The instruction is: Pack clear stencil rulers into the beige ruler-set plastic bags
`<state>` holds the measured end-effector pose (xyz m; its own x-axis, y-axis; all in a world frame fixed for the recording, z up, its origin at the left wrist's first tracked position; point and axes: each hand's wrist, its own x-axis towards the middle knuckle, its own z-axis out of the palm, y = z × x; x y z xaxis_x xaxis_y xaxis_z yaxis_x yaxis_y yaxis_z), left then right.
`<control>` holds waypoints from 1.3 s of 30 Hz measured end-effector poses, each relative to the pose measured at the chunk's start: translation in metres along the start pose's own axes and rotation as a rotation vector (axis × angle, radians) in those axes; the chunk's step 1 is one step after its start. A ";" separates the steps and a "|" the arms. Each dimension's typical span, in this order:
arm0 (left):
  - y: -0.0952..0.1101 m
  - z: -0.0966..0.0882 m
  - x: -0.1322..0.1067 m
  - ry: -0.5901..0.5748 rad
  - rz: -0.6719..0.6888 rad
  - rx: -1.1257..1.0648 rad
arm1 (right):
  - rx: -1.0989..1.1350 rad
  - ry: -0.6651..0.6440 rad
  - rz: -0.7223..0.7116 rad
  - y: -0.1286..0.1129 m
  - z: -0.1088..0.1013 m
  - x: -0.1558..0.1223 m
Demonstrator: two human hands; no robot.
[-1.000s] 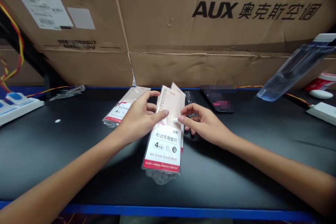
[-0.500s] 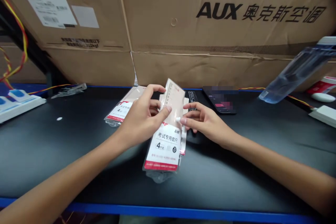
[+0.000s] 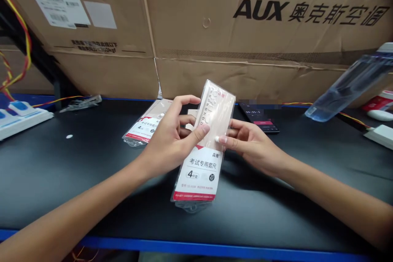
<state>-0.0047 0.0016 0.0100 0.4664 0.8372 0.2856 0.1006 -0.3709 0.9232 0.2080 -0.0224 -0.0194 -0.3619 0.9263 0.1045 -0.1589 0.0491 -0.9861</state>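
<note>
A clear packet holding a ruler set [image 3: 199,174], with a white and red printed label, is tilted upright above the table between my hands. My left hand [image 3: 175,137] grips its left edge, thumb in front and fingers curled behind. On the right edge, my right hand [image 3: 251,141] pinches the packet, thumb on the front face and fingertips hidden behind it. Something small and white shows at the right thumb's tip; I cannot make out what. A similar packet [image 3: 143,127] lies flat beyond my left wrist. Part of a pale item [image 3: 192,112] shows behind the held packet.
A phone with a lit timer screen [image 3: 259,118] lies behind my right hand. At the right edge a clear bottle [image 3: 346,86] leans over a white power strip [image 3: 380,136]. Another power strip [image 3: 27,123] sits far left. A large cardboard box [image 3: 196,20] walls off the back.
The held packet has moved up and to the right, and its face is turned more to me. My right hand has shifted right with its edge. The phone is less covered.
</note>
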 end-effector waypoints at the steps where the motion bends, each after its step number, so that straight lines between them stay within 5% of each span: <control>1: 0.000 0.000 0.000 -0.004 -0.001 0.001 | 0.003 0.001 -0.003 0.000 0.001 0.000; 9: -0.004 -0.001 -0.001 -0.057 -0.049 -0.111 | 0.031 -0.004 -0.039 0.001 0.006 -0.003; 17: -0.006 0.003 -0.003 -0.260 -0.089 -0.161 | 0.035 -0.031 -0.051 0.002 0.001 -0.004; 39: -0.003 -0.001 -0.005 -0.249 0.031 0.087 | -0.011 -0.015 -0.037 0.003 0.004 -0.003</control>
<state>-0.0084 -0.0010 0.0060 0.6710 0.7043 0.2317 0.1526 -0.4370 0.8864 0.2050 -0.0264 -0.0220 -0.3698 0.9180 0.1432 -0.1627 0.0878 -0.9828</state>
